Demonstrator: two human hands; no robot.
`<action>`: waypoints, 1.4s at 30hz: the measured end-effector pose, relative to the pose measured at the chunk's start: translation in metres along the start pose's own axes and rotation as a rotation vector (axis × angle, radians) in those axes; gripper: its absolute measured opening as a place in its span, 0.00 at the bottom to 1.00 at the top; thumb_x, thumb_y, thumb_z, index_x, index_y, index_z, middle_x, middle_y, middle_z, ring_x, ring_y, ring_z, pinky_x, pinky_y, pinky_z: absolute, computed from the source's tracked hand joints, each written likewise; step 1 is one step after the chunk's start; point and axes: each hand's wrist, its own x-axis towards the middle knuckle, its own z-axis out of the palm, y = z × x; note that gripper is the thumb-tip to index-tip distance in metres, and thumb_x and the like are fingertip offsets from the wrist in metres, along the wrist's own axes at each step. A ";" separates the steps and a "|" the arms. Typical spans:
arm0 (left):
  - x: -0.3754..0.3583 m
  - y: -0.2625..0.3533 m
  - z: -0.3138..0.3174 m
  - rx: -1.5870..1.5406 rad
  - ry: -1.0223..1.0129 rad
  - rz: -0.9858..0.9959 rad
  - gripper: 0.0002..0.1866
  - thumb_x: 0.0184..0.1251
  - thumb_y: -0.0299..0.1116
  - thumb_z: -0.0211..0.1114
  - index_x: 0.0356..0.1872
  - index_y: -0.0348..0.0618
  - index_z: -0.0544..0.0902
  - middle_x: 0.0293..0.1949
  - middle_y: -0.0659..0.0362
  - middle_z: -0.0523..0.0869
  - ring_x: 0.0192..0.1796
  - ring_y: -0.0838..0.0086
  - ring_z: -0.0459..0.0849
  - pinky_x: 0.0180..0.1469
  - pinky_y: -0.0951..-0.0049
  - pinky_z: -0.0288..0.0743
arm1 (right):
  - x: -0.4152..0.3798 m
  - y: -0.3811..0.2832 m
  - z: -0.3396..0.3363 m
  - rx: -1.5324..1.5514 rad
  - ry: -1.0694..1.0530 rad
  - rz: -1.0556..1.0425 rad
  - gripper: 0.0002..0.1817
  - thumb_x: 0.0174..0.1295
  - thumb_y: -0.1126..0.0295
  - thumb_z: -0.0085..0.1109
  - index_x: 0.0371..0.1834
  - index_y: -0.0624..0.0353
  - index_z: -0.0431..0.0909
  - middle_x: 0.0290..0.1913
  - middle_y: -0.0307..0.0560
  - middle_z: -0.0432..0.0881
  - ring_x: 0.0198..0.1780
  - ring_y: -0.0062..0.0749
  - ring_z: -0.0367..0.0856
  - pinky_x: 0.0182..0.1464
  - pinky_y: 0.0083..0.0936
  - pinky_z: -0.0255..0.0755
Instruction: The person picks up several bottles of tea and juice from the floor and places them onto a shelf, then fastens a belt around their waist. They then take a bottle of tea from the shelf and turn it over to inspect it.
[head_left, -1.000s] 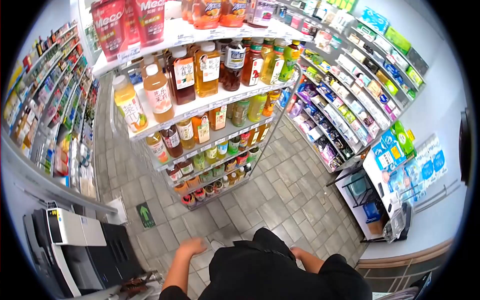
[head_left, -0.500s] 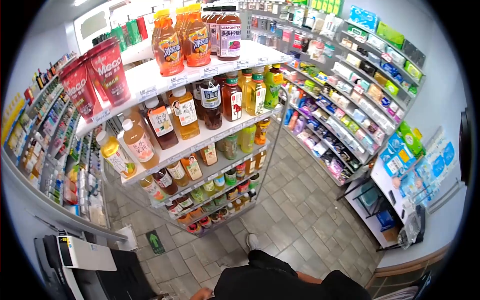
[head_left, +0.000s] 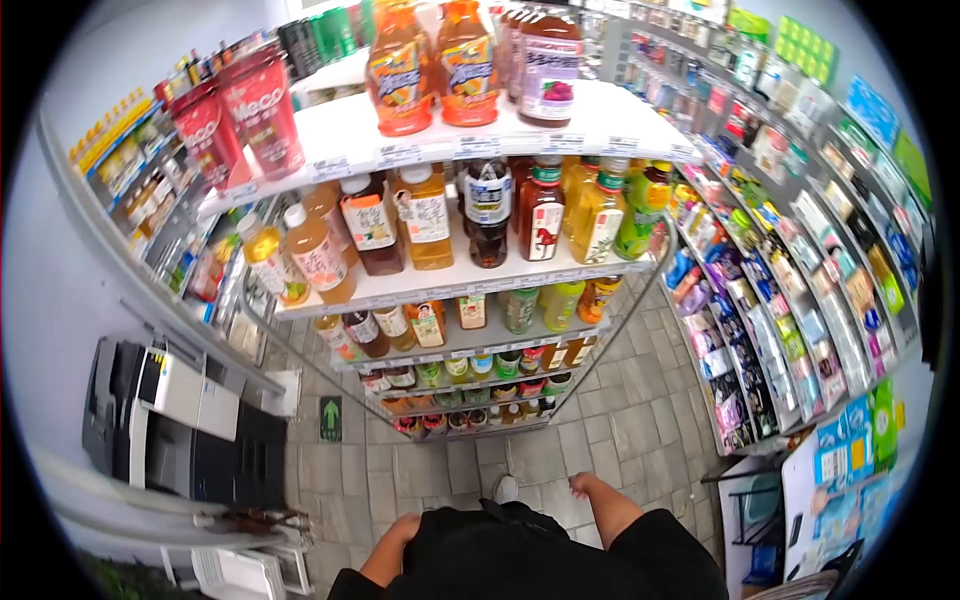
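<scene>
Both hands hang low, empty, well short of the drink shelf (head_left: 450, 285). Left hand (head_left: 405, 527) is half hidden behind the dark shirt, right hand (head_left: 583, 487) tiny; whether either's fingers are spread I cannot tell. Open tiled floor (head_left: 620, 420) lies between body and shelf.

Orange plastic juice bottles (head_left: 432, 62) stand on a white tiered shelf rack (head_left: 600, 125); red printed cups (head_left: 245, 115) bear white lettering. Grey rectangular floor tiles (head_left: 640, 420) carry a green arrow sticker (head_left: 331, 419).
</scene>
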 end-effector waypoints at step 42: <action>0.067 0.012 -0.095 -0.064 -0.071 -0.061 0.51 0.62 0.73 0.56 0.71 0.33 0.77 0.72 0.36 0.76 0.76 0.46 0.73 0.77 0.56 0.65 | -0.051 -0.149 0.092 -0.226 0.071 -0.513 0.33 0.68 0.45 0.55 0.58 0.65 0.85 0.60 0.70 0.84 0.63 0.58 0.83 0.64 0.44 0.74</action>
